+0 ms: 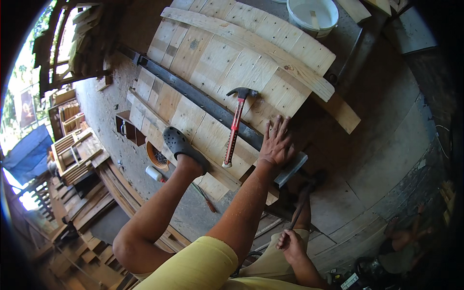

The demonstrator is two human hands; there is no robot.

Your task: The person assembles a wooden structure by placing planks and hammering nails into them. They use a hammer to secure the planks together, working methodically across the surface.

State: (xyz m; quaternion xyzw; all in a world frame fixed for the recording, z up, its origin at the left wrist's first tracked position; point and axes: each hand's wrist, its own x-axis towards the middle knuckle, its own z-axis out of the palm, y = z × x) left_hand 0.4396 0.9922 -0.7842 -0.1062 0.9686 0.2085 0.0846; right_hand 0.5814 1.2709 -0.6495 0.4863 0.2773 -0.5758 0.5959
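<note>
My left hand (277,145) lies spread at the end of a dark metal bar (193,92) that crosses a panel of pale wooden boards (208,53). A claw hammer (235,125) with a red and black handle rests across the bar and boards, left of that hand, with nobody gripping it. Nearer my body, my right hand (291,245) is closed around a thin dark rod (300,208), whose far end fades into shadow by my other foot. My foot in a grey clog (182,147) presses on a wooden strip along the panel's near side.
A long plank (251,46) lies over the panel. Behind it stands a white bucket (313,17). On the floor are an orange bowl of nails (157,155), a wooden box (129,128), a white bottle (154,174) and a screwdriver-like tool (207,199). Stacked lumber (92,212) fills the left; another person (403,241) sits lower right.
</note>
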